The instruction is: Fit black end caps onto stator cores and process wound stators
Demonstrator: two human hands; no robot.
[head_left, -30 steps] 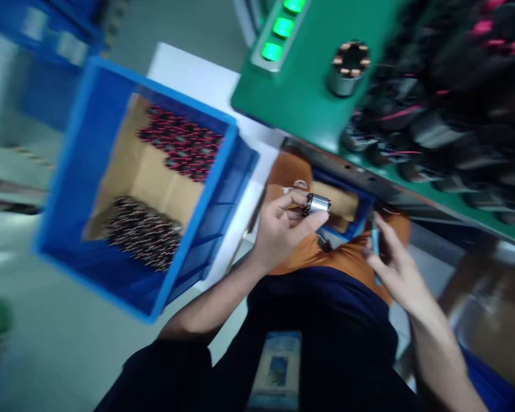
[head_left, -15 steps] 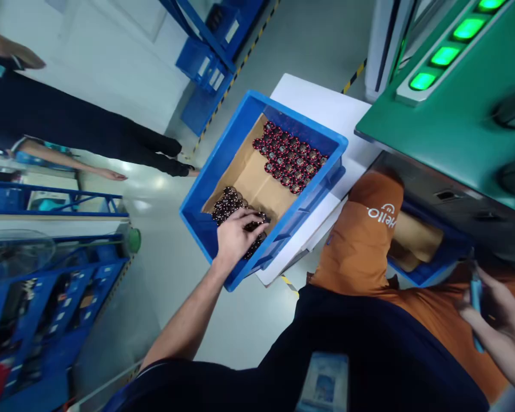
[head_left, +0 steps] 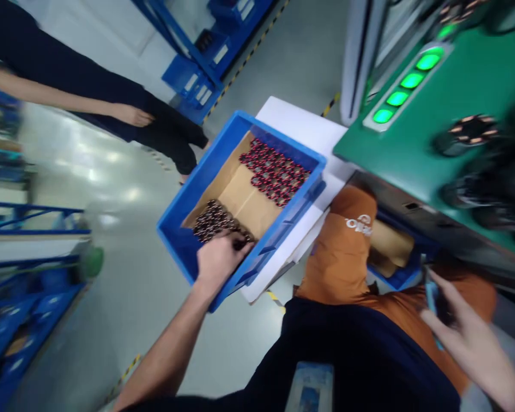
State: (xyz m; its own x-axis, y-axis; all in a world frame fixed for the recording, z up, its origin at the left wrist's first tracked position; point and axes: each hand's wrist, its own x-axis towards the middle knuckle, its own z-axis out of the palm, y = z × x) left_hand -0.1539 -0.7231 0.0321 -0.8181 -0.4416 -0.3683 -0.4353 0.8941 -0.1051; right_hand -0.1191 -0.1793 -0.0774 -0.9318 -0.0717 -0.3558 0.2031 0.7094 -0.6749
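Note:
My left hand (head_left: 218,257) reaches into a blue plastic bin (head_left: 174,243). Its fingers are curled down around one of the small dark wound motor stators (head_left: 214,220) grouped at the near left end; the fingertips are partly hidden. A second group of stators with red rims (head_left: 277,171) lies in rows at the bin's far end, on a brown cardboard liner (head_left: 244,191). Over my orange-clad lap, my right hand (head_left: 463,326) is closed around blue-handled pliers (head_left: 431,297), their dark tip pointing up and away; this hand is blurred.
The bin rests on a white stand (head_left: 300,117). To the right, a green bench (head_left: 412,154) carries green-lit buttons (head_left: 397,98) and a copper-wound stator (head_left: 474,131). Another blue bin (head_left: 405,280) sits below it. A person (head_left: 111,103) stands beyond, left; blue racks (head_left: 34,320) line the left.
My left hand has curled its fingers more tightly among the dark stators. The view has shifted, bringing more of the green bench in. The other person's arm has changed position.

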